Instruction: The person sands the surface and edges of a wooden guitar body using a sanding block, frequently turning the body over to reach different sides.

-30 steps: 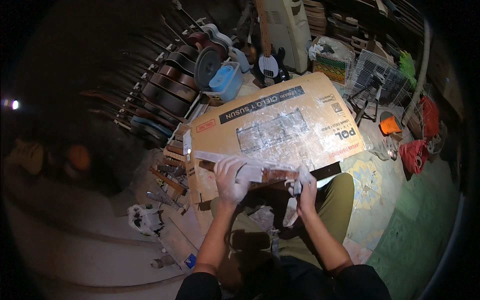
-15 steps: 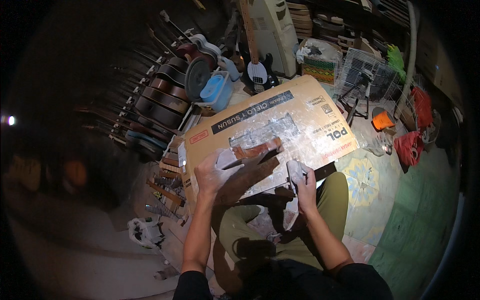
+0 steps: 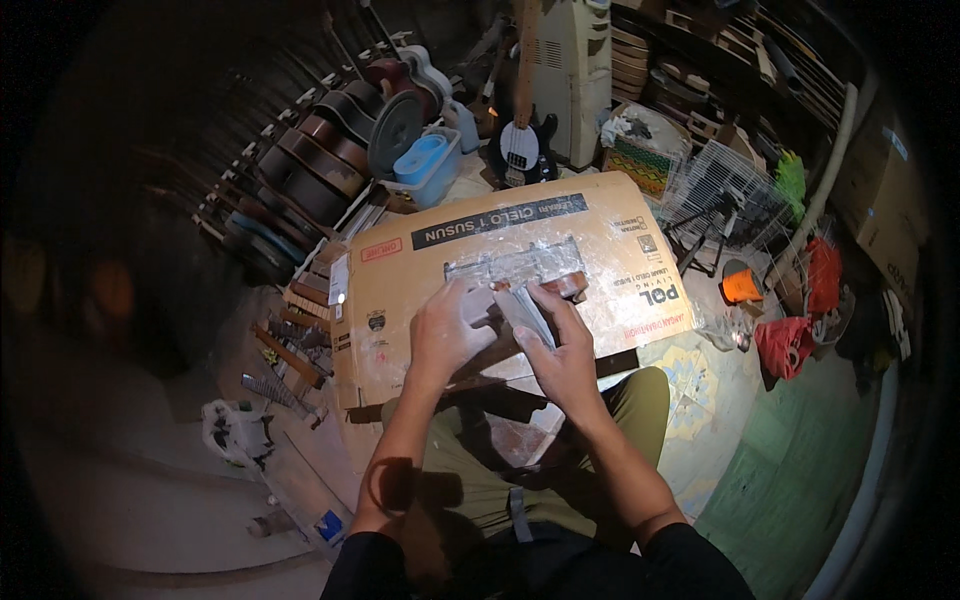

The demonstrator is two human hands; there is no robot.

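My left hand (image 3: 448, 335) is closed around one end of a reddish-brown wooden piece (image 3: 570, 285). Its far end shows beyond my right fingers; most of it is hidden by my hands. Between thumb and fingers, my right hand (image 3: 565, 360) grips a slim grey block (image 3: 527, 315), tilted and against the wood as far as I can see. Pale dust coats both hands. Beneath them lies a large brown cardboard sheet (image 3: 400, 280), whitened with dust around its middle.
Several guitars (image 3: 310, 160) stand in a row at the left. A black guitar (image 3: 520, 150) and a clear tub (image 3: 440, 170) are beyond the cardboard. At the right are a wire cage (image 3: 735, 180), an orange cup (image 3: 740, 285) and a red bag (image 3: 783, 345). Wood scraps (image 3: 295, 355) lie left.
My right hand has come up and inward, bringing the grey block from beside the wooden piece onto it. The wooden piece has turned in my left hand. The whole view has shifted slightly.
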